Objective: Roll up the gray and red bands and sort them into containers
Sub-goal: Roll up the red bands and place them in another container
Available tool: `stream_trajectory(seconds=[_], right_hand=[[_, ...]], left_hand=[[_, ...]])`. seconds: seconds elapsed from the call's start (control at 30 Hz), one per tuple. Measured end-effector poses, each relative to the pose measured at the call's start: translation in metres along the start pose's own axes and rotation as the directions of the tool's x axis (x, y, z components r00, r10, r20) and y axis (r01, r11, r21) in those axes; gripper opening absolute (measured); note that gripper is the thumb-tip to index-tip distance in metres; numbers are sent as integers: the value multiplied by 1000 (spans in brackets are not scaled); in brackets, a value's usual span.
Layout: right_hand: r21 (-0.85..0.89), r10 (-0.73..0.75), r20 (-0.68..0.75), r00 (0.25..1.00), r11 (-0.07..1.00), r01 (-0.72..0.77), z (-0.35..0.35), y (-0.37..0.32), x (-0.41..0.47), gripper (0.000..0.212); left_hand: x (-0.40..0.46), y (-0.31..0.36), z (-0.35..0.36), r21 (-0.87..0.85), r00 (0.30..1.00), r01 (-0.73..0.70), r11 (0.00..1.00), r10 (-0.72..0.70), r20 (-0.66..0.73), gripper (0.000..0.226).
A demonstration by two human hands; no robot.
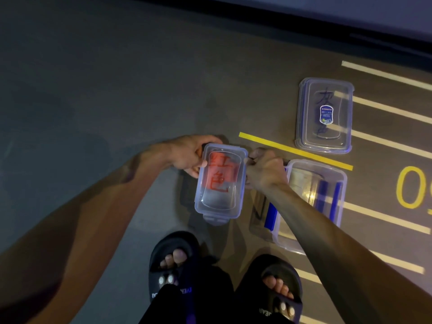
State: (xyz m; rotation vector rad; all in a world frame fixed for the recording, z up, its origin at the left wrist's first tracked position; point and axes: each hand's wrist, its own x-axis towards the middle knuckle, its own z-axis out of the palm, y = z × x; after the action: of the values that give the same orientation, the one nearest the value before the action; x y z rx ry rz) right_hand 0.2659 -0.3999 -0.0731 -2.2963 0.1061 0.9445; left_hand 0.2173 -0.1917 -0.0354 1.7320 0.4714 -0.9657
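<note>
Both hands are on the same thing here: a clear plastic container (221,181) with red characters scrawled across its lid, and something red showing through underneath, pretty blurry so I can't say if it's a rolled band or not. The left hand (187,155) grips the far left edge, thumb on top of the lid and fingers curled round the side. The right hand (264,170) has its fingers curled tight against the right edge up near the far corner, looks like it's pinching a side clip, though the fingertips are hidden behind the knuckles. The box sits on the floor (105,101) or just off it, can't really tell.

Right beside the right hand, on its outer side, there's an open clear container (313,202) with blue clip flaps, and the right forearm crosses over its near corner. Something pale lies in it, too glary to make out. Farther out past that hand, across a yellow tape line (294,150), a separate lid (325,115) with dark handwritten characters and a small blue sticker lies flat.

Closer to the body from the gripped box, two feet in black slides (173,260) stand on the dark gray floor. Pale stripes and a yellow painted number (411,185) mark the floor off to the right.
</note>
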Motion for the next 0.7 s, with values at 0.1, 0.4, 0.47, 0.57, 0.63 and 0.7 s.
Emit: stream_trajectory(seconds=[0.1,0.4,0.47,0.57,0.63,0.7], right_hand=[[10,-48,-21,999,999,48,2,3,-1,21],[41,-104,-106,989,993,109,3,6,-10,16],[36,-118,-104,987,992,123,4,7,-13,18],[27,-133,-114,984,990,137,3,7,-16,18],[32,-139,-111,984,989,143,4,7,-18,19],[23,-147,-104,984,988,150,5,7,-20,24]], left_hand=[[0,-4,0,-20,999,-26,999,26,-38,59],[-52,-75,93,170,906,-235,957,279,-318,138],[-55,-77,107,357,882,-174,918,307,-359,141],[-45,-79,115,543,808,-141,828,413,-420,137],[-39,-81,117,612,765,-92,785,450,-462,134],[-36,-82,119,622,752,-47,781,438,-493,132]])
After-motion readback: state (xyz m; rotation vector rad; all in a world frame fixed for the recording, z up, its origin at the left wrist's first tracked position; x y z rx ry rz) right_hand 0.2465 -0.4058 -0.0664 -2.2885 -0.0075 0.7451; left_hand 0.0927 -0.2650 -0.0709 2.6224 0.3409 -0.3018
